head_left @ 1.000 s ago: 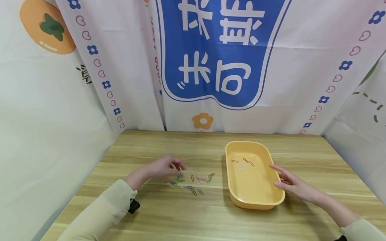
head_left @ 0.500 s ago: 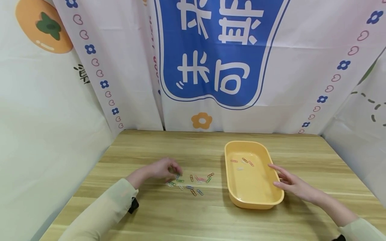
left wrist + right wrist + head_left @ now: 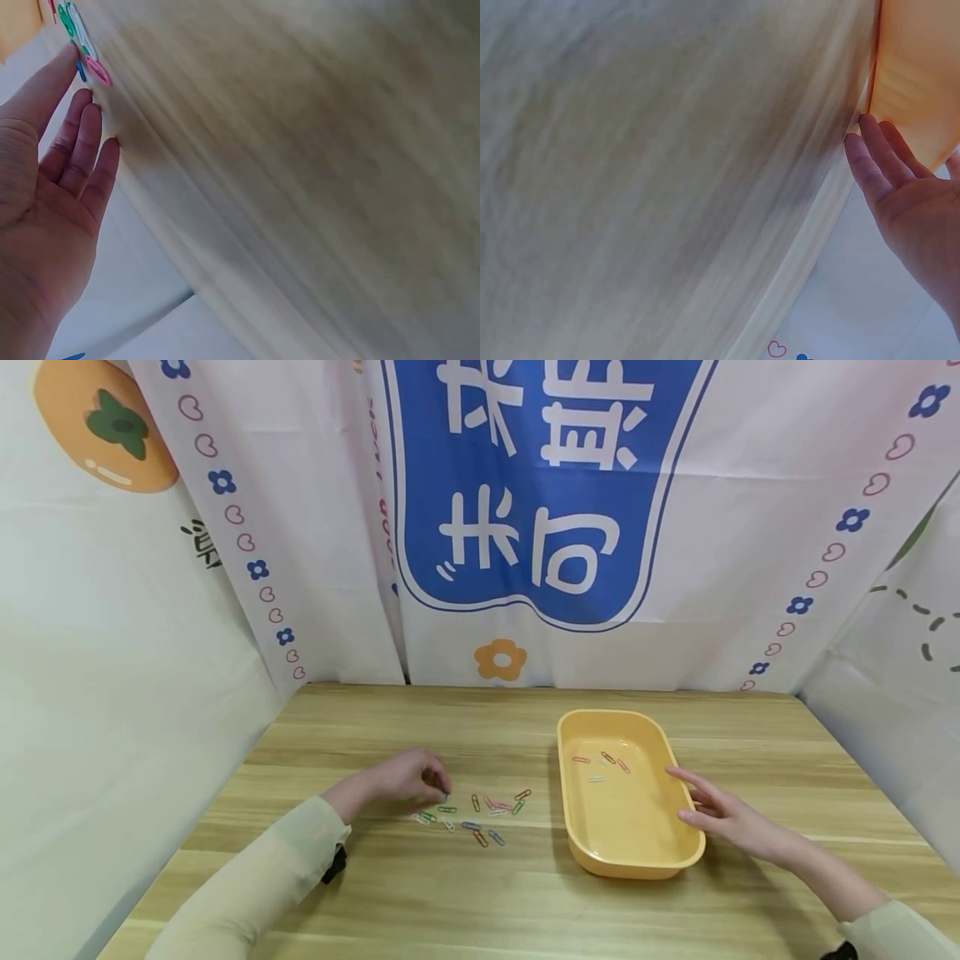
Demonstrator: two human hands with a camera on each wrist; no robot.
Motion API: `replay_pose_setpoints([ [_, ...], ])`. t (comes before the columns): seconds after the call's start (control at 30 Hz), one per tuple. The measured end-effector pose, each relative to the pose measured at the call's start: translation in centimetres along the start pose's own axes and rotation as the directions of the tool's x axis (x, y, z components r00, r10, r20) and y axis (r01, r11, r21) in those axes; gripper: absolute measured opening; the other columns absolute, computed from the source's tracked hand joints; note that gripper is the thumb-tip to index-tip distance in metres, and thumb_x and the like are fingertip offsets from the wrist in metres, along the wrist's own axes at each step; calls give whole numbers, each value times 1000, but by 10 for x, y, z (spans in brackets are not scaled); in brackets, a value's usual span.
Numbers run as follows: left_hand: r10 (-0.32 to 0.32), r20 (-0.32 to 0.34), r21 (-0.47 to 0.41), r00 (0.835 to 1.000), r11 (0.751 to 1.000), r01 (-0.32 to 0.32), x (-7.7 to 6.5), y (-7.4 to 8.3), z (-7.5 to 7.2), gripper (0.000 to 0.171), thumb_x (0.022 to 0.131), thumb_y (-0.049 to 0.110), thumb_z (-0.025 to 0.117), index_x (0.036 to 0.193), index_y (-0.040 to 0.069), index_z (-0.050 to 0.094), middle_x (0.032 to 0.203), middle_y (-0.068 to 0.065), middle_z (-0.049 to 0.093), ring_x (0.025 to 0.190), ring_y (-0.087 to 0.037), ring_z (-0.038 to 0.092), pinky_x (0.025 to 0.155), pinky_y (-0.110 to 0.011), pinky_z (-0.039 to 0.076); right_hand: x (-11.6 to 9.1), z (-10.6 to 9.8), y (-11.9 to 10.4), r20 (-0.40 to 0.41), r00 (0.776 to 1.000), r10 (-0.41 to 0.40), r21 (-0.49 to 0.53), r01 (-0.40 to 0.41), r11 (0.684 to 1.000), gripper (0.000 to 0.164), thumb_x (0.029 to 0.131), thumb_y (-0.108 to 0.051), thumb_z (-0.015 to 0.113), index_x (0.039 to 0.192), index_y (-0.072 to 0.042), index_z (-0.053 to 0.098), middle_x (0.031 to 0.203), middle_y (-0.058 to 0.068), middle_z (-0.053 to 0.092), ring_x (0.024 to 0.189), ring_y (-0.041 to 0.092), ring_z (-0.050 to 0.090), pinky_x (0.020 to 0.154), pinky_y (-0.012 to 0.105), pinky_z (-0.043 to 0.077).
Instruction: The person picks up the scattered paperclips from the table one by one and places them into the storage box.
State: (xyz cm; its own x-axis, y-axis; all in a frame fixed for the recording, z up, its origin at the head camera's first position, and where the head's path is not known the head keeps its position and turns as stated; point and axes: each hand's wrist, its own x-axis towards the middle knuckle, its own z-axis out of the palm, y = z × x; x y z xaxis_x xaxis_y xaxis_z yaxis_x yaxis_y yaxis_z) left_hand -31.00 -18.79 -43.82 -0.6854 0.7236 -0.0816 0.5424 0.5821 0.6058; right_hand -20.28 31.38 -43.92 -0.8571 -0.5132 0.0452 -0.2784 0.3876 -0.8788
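In the head view my left hand (image 3: 411,777) is low over the table at the left edge of a loose scatter of coloured paper clips (image 3: 476,827). Its thumb and a finger pinch a blue paper clip (image 3: 80,70), mostly hidden in the head view. A pink paper clip (image 3: 98,70) lies close by in the left wrist view. Right of the scatter stands a yellow plastic tray (image 3: 636,865) with several paper clips (image 3: 607,759) inside. My right hand (image 3: 731,823) rests against its right rim, thumb and index finger at the edge; in the right wrist view, nearly straight fingers (image 3: 881,154) touch the outer wall.
The wood-grain table (image 3: 420,902) meets a printed white cloth (image 3: 330,610) at the back and sides. Near the tray's left side lie a brown paper clip (image 3: 522,795) and a green one (image 3: 518,807).
My left hand has come down onto the blue paper clip, and its thumb and finger have closed on it. The right hand and the tray stay where they were.
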Motion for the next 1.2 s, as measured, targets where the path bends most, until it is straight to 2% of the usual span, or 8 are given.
replay_pose_setpoints([
  [0.17,13,-21,2,1000,1000,-13,1,-5,2,6,85,13,77,87,15,71,84,7,61,75,-9,58,67,-26,51,0,0,0,-6,1000,-20,-26,19,999,61,101,-8,52,149,6,18,136,47,32,120,25,51,86,20,47],
  [0.27,-1,-17,-7,1000,1000,1,-1,-7,0,8,84,11,77,88,15,71,85,7,61,76,-10,59,69,-26,52,0,0,0,-5,1000,-14,-27,13,1000,62,100,-8,53,149,6,17,136,47,32,119,31,51,86,20,47],
  [0.33,-7,-6,-25,1000,1000,6,-1,-9,-2,10,83,8,77,90,13,72,86,5,62,77,-11,59,70,-26,52,0,0,0,-7,1000,-6,-28,5,1000,62,100,-9,53,149,5,18,136,47,32,119,29,51,86,20,47],
  [0.53,-20,26,-30,999,999,21,1,-8,-7,8,83,4,76,87,10,72,83,4,62,73,-11,58,66,-26,51,-1,-1,-1,-7,1000,-8,-12,8,1000,61,100,-8,53,149,5,18,136,47,33,115,1,49,86,19,47],
  [0.6,-23,39,-21,999,1000,24,2,-8,-8,7,84,4,75,85,10,71,82,5,61,71,-11,57,65,-25,50,-1,-1,-1,-1,1000,-18,-14,18,1000,61,101,-8,52,149,6,17,135,47,33,115,3,50,86,19,47],
  [0.8,-71,76,-13,995,997,72,5,-4,-8,9,84,3,74,84,11,69,80,4,62,70,-11,56,64,-25,49,0,-1,-2,1,1000,-15,-11,15,1000,62,101,-8,52,149,6,16,134,48,34,118,25,52,86,20,48],
  [1.0,-95,73,-24,993,995,97,5,-3,-7,9,84,4,74,82,10,68,79,3,61,69,-12,55,62,-25,48,0,-1,-2,8,1000,-27,16,27,1000,61,101,-7,52,149,7,16,134,48,33,115,0,50,86,20,48],
  [1.2,-94,59,-42,994,994,97,3,-4,-6,11,84,4,74,80,12,67,77,3,62,68,-13,56,62,-25,49,0,-1,-1,9,1000,-24,17,24,1000,62,101,-7,52,149,7,16,134,48,33,113,-3,49,86,20,48],
])
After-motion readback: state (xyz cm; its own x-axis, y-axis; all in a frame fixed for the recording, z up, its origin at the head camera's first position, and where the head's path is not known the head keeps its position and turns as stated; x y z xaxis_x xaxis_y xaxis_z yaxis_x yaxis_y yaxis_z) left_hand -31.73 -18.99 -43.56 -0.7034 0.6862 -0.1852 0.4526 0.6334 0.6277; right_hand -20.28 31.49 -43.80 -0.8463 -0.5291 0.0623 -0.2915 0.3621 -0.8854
